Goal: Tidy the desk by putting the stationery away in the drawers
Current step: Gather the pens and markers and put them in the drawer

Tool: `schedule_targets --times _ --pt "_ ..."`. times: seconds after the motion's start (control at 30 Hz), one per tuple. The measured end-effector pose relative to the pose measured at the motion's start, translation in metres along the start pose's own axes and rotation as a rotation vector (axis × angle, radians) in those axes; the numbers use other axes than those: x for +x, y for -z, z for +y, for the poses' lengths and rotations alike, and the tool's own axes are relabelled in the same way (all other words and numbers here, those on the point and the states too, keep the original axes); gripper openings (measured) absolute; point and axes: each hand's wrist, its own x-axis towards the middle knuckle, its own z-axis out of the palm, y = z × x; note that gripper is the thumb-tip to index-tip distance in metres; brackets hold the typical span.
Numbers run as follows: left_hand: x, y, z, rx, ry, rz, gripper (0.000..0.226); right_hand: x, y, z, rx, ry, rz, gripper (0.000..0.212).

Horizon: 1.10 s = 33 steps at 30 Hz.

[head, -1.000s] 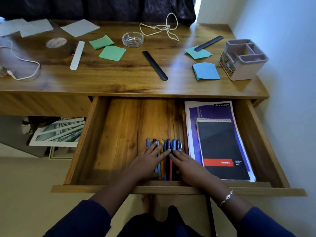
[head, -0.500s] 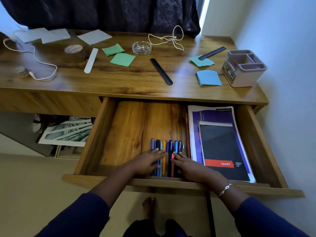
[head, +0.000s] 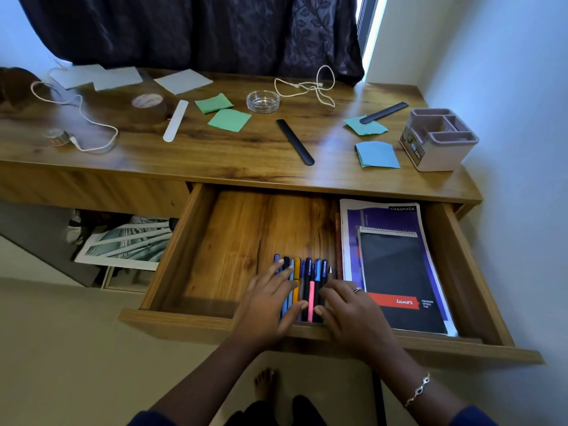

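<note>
An open wooden drawer (head: 233, 241) holds a row of several pens (head: 307, 278) side by side near its front, and a purple notebook (head: 384, 215) with a black spiral pad (head: 396, 272) on top at the right. My left hand (head: 267, 305) lies flat on the left pens, fingers straight. My right hand (head: 347, 309) rests on the right pens with fingers relaxed. On the desk lie a black ruler (head: 295, 141), a second black ruler (head: 384, 112), a white ruler (head: 175, 119), green sticky notes (head: 229, 119) and blue sticky notes (head: 376, 154).
A pink desk organiser (head: 439, 139) stands at the desk's right end by the wall. A glass ashtray (head: 263, 100), white cables (head: 310, 86), a tape roll (head: 149, 106) and grey papers (head: 183, 81) lie further back. Pictures (head: 126, 244) lean under the desk at left.
The view has tilted up and back, showing more curtain. Both hands stay on the pens, drawn slightly toward the drawer's front with the thumbs closer together.
</note>
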Motion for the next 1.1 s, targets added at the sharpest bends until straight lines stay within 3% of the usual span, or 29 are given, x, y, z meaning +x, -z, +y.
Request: schedule_targets --times 0.13,0.3,0.6,0.83,0.97,1.1 --pt "0.012 -0.002 -0.008 -0.044 -0.135 0.054 0.064 0.008 0.001 0.007 -0.098 0.163 -0.027 0.047" --pt "0.043 0.004 -0.016 -0.016 -0.177 -0.213 0.106 0.035 0.003 0.023 -0.160 0.196 -0.104 0.069" --pt "0.112 0.002 -0.038 0.103 -0.212 -0.305 0.112 0.098 -0.007 0.060 -0.307 0.175 -0.061 0.070" --pt "0.168 -0.011 -0.062 0.297 -0.352 -0.119 0.083 0.142 -0.020 0.087 -0.308 0.123 -0.019 0.068" --pt "0.193 -0.011 -0.069 0.319 -0.348 -0.030 0.094 0.168 -0.021 0.101 -0.377 0.107 0.016 0.066" --pt "0.215 -0.012 -0.069 0.328 -0.264 0.034 0.090 0.195 -0.025 0.114 -0.429 0.184 0.146 0.062"
